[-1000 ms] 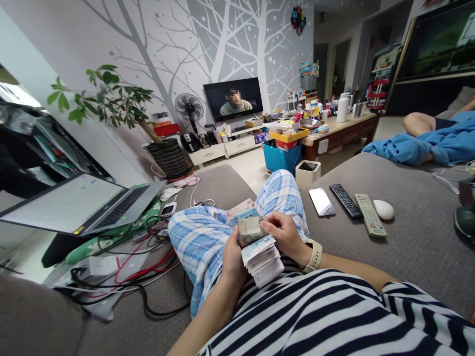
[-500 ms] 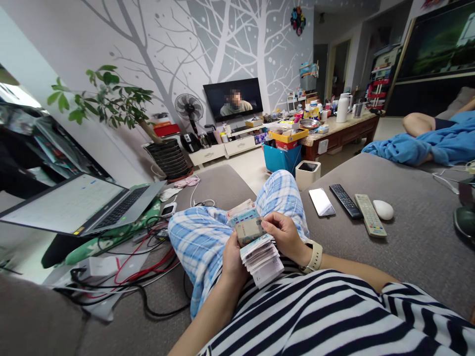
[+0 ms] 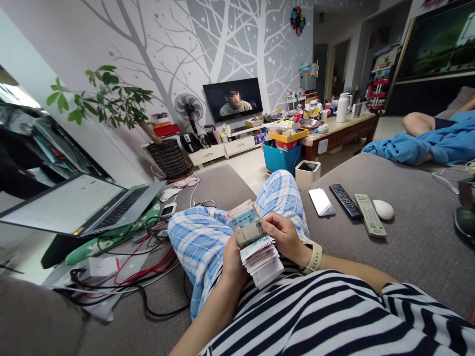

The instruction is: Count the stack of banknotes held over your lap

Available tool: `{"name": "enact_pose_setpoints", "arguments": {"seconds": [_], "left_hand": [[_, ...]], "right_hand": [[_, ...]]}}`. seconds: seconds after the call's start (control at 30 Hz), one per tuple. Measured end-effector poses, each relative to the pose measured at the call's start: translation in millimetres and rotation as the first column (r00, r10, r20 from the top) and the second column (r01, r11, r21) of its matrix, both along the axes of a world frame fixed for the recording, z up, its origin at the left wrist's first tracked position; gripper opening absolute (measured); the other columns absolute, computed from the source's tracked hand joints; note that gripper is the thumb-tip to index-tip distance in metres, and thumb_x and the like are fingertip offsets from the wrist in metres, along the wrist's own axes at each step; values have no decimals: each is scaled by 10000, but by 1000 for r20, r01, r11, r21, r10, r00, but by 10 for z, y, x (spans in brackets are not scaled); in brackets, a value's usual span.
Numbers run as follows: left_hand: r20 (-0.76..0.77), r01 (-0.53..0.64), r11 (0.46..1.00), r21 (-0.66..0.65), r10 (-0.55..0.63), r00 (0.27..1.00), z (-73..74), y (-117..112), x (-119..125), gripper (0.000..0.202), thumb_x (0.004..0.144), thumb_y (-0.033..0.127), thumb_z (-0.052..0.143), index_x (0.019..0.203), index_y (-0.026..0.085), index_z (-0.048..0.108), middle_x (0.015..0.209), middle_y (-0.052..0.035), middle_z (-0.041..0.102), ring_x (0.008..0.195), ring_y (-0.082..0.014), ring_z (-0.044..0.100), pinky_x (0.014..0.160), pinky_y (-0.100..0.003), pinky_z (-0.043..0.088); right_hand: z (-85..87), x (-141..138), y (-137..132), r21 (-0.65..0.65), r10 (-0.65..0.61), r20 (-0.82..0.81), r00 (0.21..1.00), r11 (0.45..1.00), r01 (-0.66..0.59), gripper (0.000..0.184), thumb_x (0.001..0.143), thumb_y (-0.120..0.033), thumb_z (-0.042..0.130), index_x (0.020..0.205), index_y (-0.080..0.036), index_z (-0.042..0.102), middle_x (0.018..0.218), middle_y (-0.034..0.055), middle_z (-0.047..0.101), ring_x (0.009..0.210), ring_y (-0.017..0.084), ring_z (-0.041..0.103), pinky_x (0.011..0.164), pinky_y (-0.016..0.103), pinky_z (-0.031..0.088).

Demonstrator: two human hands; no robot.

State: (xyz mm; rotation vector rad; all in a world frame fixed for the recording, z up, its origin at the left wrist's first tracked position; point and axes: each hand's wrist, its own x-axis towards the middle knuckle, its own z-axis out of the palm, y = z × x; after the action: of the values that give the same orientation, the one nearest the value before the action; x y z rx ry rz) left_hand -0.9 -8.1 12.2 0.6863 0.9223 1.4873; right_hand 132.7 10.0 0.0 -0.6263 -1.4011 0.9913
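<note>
Clasping a thick, bent bundle of paper banknotes around its middle, the bare left hand held it above the lap of blue-and-white plaid cotton-like trousers. The bare right hand, a cream-coloured watch strap at its wrist, pinched the right edge of a grey-brown paper note between thumb and fingers. Beyond that note, pale blue and pinkish paper notes fanned toward the knees; nearer the black-and-white striped shirt, the bundle's whitish ends (too many layers to count) splayed out. To the right, on the grey fabric sofa, lay a flat, bright-screened smartphone, a slim black plastic remote, a beige plastic remote and a smooth, rounded white object.
</note>
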Motion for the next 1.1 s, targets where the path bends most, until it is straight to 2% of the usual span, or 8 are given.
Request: {"name": "enact_pose_setpoints", "arguments": {"seconds": [0.17,0.37,0.47,0.63,0.77,0.9,1.0,1.1], "left_hand": [[85,-9,997,-82,16,996,43,-9,13,250,715,317,656,862,119,696,768,-63,737,817,-247,695,771,-341,529],[-15,-38,999,-27,38,999,40,-23,-4,254,643,309,723,807,118,686,748,-58,734,760,-239,693,731,-326,528],[-18,-28,999,-32,28,999,89,-61,21,245,601,277,748,783,132,669,707,-49,724,737,-242,694,706,-327,528],[-2,-13,998,-57,13,1000,136,-82,46,283,594,234,741,848,131,669,828,-82,748,786,-260,703,741,-350,533],[-16,-51,998,-46,50,999,61,-18,14,230,677,281,693,830,109,683,800,-72,743,741,-214,692,748,-315,532],[65,-52,997,-61,56,996,50,13,27,214,754,302,616,839,121,691,812,-64,746,733,-197,687,758,-316,536],[50,-67,996,-60,70,996,99,-11,54,207,737,310,628,814,131,698,805,-59,746,739,-207,685,749,-322,539],[-6,-82,996,-46,82,997,110,-34,53,169,690,300,655,737,140,685,727,-36,727,652,-187,657,674,-294,529]], "right_hand": [[14,-5,-12,13,31,-23,999,999,-30,321,936,-418,468,754,-183,588,572,-24,530,529,117,449,568,259,379],[-27,-7,40,-79,-101,17,995,992,102,273,803,-420,658,723,-190,535,629,-35,509,567,117,449,552,248,372],[-51,-14,74,-125,-113,23,993,985,115,284,772,-435,674,773,-195,523,659,-39,498,587,119,437,551,244,371],[-69,-12,99,-89,-119,100,988,988,128,291,830,-408,593,666,-194,484,617,-42,426,584,119,387,551,251,338],[-57,-5,82,-75,-130,105,986,988,138,293,840,-391,583,647,-192,487,608,-41,432,579,120,390,544,253,328],[-30,1,49,-38,-131,89,987,990,134,282,849,-389,578,661,-189,516,617,-35,462,583,123,413,552,253,342],[-12,4,26,-28,-109,78,991,993,111,275,852,-390,576,670,-189,530,619,-30,476,584,125,418,556,253,350],[-1,5,10,-27,-88,64,994,996,90,264,855,-389,574,685,-189,543,624,-27,484,585,126,418,558,254,352]]}}
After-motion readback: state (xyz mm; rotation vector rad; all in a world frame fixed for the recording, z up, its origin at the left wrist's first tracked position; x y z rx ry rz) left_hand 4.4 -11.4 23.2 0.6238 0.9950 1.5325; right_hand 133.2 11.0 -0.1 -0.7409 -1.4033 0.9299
